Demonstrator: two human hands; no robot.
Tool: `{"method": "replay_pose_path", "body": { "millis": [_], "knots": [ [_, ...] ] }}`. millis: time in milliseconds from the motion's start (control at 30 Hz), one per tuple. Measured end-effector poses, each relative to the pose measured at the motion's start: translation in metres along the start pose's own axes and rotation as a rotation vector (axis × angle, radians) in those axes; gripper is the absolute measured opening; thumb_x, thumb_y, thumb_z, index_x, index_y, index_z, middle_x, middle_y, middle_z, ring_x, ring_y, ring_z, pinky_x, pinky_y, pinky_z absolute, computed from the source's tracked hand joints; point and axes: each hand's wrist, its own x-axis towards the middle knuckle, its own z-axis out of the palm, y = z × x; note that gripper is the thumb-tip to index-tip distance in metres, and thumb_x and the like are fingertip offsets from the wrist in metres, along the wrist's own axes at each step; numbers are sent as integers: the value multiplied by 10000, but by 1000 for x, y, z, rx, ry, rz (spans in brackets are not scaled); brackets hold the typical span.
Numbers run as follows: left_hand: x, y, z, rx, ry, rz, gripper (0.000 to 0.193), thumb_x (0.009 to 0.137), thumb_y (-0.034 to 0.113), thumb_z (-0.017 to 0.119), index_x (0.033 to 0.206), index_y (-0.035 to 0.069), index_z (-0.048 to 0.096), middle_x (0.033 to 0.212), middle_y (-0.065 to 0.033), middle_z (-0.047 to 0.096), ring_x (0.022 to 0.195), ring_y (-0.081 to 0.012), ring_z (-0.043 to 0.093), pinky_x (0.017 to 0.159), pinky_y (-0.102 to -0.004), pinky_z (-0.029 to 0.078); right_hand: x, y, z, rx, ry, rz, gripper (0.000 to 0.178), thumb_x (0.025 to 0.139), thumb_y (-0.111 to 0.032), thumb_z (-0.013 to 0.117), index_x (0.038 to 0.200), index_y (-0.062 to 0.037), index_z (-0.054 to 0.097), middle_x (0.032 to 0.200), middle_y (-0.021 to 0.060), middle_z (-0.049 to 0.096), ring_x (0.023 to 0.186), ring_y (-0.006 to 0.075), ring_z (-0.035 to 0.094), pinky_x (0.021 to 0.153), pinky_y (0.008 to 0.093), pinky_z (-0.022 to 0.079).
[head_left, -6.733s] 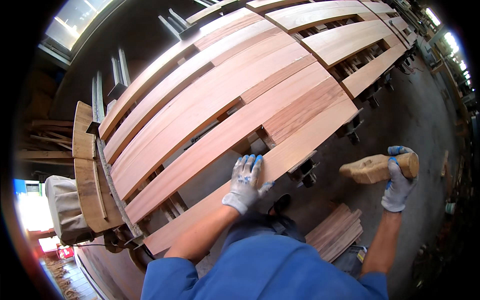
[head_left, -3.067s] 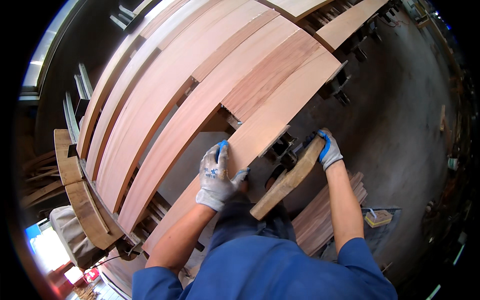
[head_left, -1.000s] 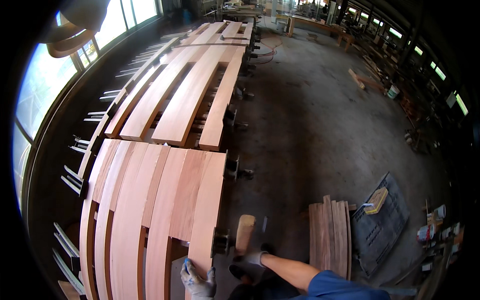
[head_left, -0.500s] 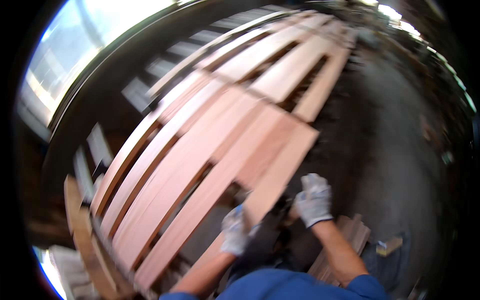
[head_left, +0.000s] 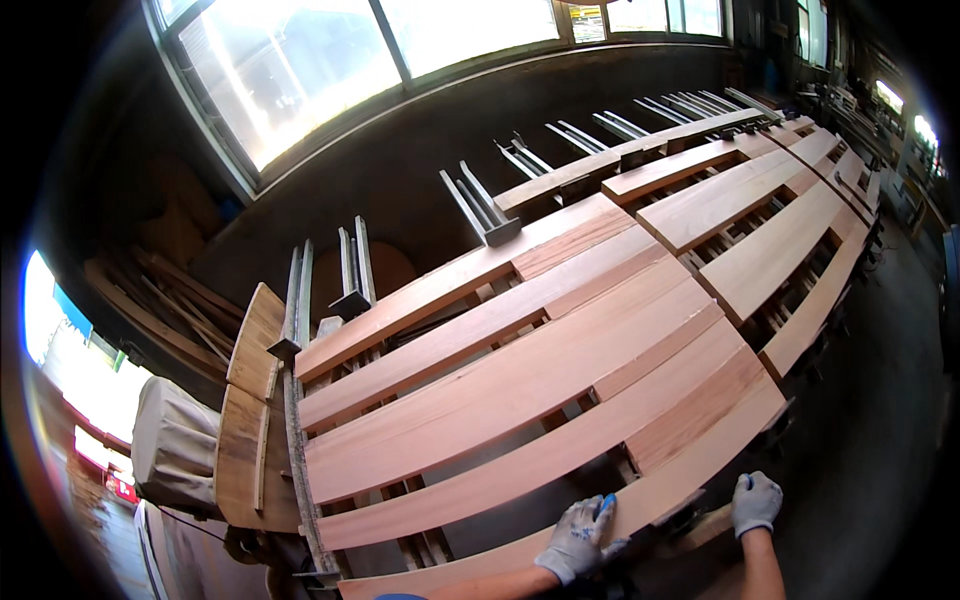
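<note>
Long pale wooden boards [head_left: 520,375] lie side by side on a clamping rack, with shorter pieces between some of their ends. My left hand [head_left: 578,540], in a whitish glove with blue marks, grips the nearest board [head_left: 690,470] along its lower edge. To the right, my gloved right hand [head_left: 757,502] is closed just off that board's near side. Whatever is inside its fingers is hidden. A wooden piece [head_left: 706,528] shows low between the two hands, partly in shadow.
Metal clamp bars [head_left: 480,208] stick out along the rack's far side, below the windows [head_left: 290,70]. More boards [head_left: 785,245] continue to the far right. At the left are a brown wooden panel [head_left: 240,450], a covered beige object [head_left: 172,445] and curved wood pieces [head_left: 165,310].
My view has swung up and left, bringing in the windows and rack's left end. The hands appear lower and further right; the left stays on the nearest board, and the right remains closed.
</note>
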Motion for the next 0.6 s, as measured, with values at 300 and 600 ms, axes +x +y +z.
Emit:
{"method": "replay_pose_path", "body": {
  "millis": [300,600],
  "knots": [
    [2,7,-9,-51,-96,-114,906,840,508,732,1498,-38,434,1422,-297,519,1314,-460,490,1149,-529,378,48,27,36,101,-152,41,282,855,-230,635,726,7,715,800,257,695,777,446,689,761,531,544],
    [3,9,-14,-30,10,-83,898,802,483,779,1471,-31,469,1374,-283,539,1268,-449,521,1112,-539,417,64,67,131,205,-100,424,205,849,-154,645,872,23,746,932,247,748,900,432,728,797,497,574]
  ]
}}
